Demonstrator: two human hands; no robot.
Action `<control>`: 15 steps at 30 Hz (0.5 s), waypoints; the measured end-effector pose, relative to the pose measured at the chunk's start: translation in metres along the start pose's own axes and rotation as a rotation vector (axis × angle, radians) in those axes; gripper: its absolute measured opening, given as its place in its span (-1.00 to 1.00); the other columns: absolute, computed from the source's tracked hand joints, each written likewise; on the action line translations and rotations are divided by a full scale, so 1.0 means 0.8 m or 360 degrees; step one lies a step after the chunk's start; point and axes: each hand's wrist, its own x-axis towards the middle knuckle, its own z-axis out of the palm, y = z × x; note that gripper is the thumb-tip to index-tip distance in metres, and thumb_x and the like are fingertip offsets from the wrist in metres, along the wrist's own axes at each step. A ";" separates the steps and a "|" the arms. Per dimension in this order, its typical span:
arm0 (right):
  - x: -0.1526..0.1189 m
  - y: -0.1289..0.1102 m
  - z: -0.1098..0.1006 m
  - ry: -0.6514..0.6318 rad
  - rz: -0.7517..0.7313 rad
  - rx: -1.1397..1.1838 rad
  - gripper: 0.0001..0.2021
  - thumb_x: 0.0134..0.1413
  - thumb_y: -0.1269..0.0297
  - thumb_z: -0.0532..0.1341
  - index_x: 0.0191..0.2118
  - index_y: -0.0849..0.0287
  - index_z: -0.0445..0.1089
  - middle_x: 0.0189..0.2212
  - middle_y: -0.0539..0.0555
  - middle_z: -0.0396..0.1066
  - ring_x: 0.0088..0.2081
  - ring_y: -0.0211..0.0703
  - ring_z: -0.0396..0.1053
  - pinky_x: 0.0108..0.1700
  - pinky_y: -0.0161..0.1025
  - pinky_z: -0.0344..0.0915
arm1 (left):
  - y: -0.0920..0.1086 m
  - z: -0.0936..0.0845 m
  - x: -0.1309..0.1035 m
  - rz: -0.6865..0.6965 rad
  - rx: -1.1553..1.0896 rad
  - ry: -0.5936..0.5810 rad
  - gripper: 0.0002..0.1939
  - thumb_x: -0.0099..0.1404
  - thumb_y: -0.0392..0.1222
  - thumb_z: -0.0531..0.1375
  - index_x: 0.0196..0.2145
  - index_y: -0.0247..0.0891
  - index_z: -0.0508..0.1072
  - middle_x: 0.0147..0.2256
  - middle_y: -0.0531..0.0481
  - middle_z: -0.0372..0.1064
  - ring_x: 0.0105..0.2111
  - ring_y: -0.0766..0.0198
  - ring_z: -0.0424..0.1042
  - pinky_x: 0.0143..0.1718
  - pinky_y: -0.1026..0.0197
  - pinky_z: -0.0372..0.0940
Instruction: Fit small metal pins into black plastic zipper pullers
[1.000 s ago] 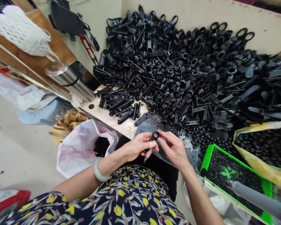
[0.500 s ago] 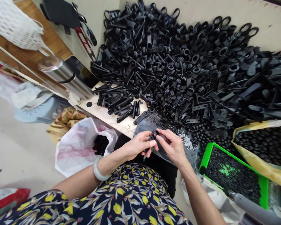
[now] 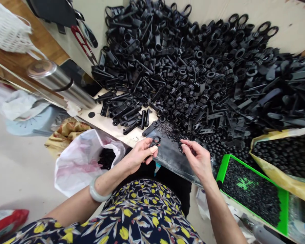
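Observation:
Between the thumb and fingers of my left hand [image 3: 144, 151] is a black plastic part [image 3: 156, 140] with a ring-shaped end facing up. My right hand [image 3: 197, 155] is at the small black pieces [image 3: 176, 136] on the dark mat [image 3: 170, 155], thumb and index finger close together; whatever is between the fingertips is too small to make out. Left of the mat's top corner lies a black lever part [image 3: 150, 128], near a group of similar parts [image 3: 129, 115]. A large heap of black plastic parts [image 3: 183, 71] rises behind both hands.
A green tray [image 3: 283, 211] of small black pieces and a yellow sack [image 3: 274, 167] of round black pieces stand at the right. On the left are a steel flask [image 3: 62, 83], a white bag [image 3: 77, 162] and red-handled scissors [image 3: 82, 42].
My right hand has left the held part and moved right to the small pieces on the mat. My left hand, still holding the part, has shifted slightly left.

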 end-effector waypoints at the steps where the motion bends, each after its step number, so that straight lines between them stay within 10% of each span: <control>1: 0.003 0.002 0.001 -0.0018 -0.0016 -0.0045 -0.74 0.36 0.11 0.22 -0.03 0.08 0.58 -0.31 0.04 0.53 -0.39 -0.20 0.38 -0.30 -0.23 0.32 | 0.000 -0.001 0.001 0.0023 0.0005 0.0025 -0.57 0.28 0.05 0.34 -0.10 -0.32 0.37 -0.48 0.11 0.37 -0.67 0.53 0.13 -0.63 0.37 -0.12; 15: 0.029 -0.020 0.048 -0.0285 -0.0088 0.0109 -0.67 0.30 0.06 0.28 0.07 0.08 0.54 -0.24 0.05 0.49 -0.43 -0.26 0.31 -0.39 -0.28 0.29 | -0.012 0.003 0.007 0.0002 -0.0003 -0.0070 -0.57 0.33 0.05 0.31 -0.02 -0.32 0.42 -0.25 -0.10 0.54 -0.62 0.48 0.36 -0.64 0.40 -0.02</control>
